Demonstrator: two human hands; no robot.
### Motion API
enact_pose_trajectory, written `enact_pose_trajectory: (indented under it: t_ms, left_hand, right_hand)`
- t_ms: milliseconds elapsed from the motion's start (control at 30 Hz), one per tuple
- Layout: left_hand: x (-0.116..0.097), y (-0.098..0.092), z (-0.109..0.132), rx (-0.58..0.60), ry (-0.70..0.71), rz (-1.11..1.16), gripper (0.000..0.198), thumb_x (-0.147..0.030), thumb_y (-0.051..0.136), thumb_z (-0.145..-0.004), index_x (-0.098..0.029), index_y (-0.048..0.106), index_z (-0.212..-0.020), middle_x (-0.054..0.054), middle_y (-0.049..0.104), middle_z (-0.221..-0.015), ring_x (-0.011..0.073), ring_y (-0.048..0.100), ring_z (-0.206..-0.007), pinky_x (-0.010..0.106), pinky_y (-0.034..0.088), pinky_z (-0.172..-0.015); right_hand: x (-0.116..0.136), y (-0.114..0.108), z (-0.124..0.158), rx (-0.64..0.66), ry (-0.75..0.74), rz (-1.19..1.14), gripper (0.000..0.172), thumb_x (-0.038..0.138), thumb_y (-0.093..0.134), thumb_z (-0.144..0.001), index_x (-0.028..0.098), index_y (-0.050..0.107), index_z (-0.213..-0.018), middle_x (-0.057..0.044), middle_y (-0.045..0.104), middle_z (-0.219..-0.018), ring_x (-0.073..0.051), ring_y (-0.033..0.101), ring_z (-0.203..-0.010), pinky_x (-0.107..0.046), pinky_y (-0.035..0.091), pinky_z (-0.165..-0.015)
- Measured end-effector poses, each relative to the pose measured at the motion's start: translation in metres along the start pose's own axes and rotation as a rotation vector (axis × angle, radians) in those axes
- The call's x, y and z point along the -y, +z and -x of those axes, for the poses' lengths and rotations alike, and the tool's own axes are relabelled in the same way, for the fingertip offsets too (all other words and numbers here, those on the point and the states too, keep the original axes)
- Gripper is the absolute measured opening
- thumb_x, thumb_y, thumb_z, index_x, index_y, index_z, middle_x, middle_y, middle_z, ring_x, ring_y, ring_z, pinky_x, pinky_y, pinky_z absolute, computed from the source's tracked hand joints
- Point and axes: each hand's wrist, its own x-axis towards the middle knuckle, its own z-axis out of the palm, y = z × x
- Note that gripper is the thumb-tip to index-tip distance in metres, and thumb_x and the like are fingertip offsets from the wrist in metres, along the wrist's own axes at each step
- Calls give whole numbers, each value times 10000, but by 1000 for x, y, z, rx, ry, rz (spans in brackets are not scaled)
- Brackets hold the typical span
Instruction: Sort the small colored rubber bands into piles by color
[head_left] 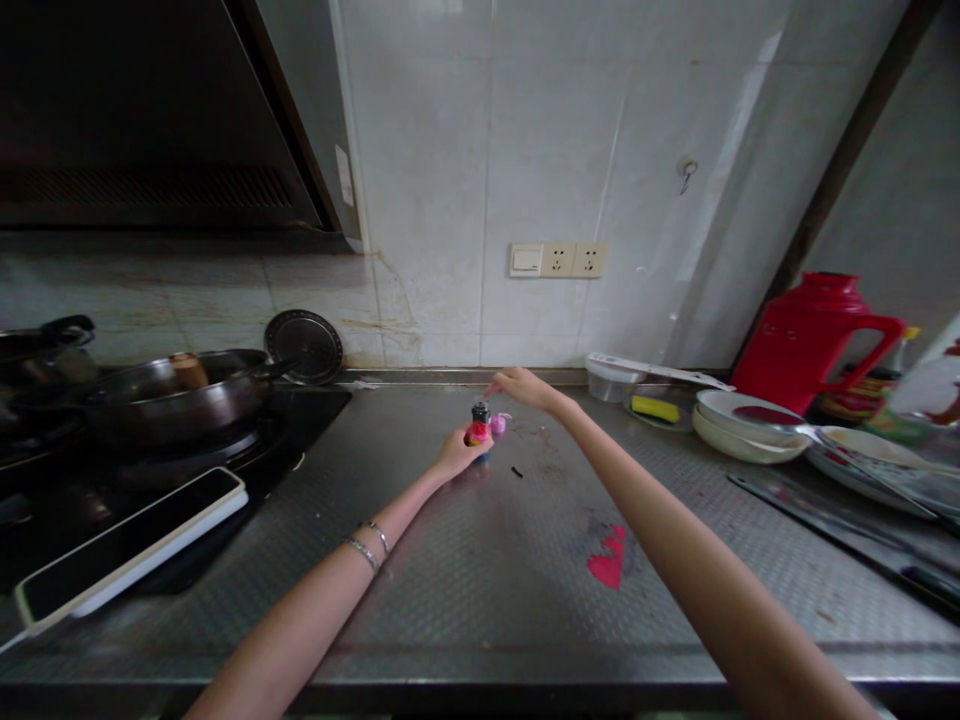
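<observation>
My left hand point(455, 455) is closed round a small bottle point(478, 424) with a dark cap and a red and blue body, held upright on the steel counter point(480, 560). My right hand point(519, 387) hovers just behind and above it, fingers pinched together near the bottle's top. A small pink object point(498, 424) lies on the counter right beside the bottle. Whether the right fingers hold anything is too small to make out. Two bangles sit on my left wrist.
A dark wok point(161, 392) stands on the stove at left, a phone point(127, 545) lying at its edge. At right are stacked plates point(742, 420), a yellow sponge point(655, 408), a red thermos jug point(814, 340) and a knife point(847, 530). Red smears point(609, 560) mark the counter.
</observation>
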Motion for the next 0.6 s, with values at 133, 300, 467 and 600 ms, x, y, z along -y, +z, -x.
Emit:
enact_pose_trajectory:
  t_ms: [133, 300, 467, 600]
  left_hand:
    - [3, 1, -1, 8, 1, -1, 352, -407, 575, -660, -154, 601, -904, 31, 632, -788, 161, 564, -708, 266, 418, -674]
    - [9, 2, -4, 15, 40, 27, 358, -402, 581, -663, -150, 595, -917, 40, 635, -812, 158, 567, -714, 266, 422, -671]
    - [10, 3, -6, 22, 41, 63, 395, -418, 595, -653, -128, 594, -922, 52, 642, -826, 165, 573, -725, 272, 429, -687]
    - [10, 4, -6, 12, 21, 59, 397, -414, 603, -647, -126, 600, -919, 51, 646, -827, 168, 577, -728, 272, 430, -699]
  right_hand:
    - [-10, -1, 6, -39, 3, -112, 391, 256, 316, -812, 109, 678, -838, -59, 642, -771, -114, 532, -655, -176, 393, -560]
    - [-25, 5, 20, -21, 47, 59, 235, 260, 482, -683, 110, 661, -707, -18, 594, -615, -105, 507, -578, -171, 359, -495]
    - [-41, 30, 44, 346, 151, 161, 177, 182, 497, -610, 136, 643, -698, 1, 583, -567, -82, 485, -472, -168, 344, -435]
    - [-48, 54, 58, 428, 196, 193, 208, 214, 544, -595, 156, 641, -770, -14, 622, -647, -90, 521, -503, -169, 367, -453]
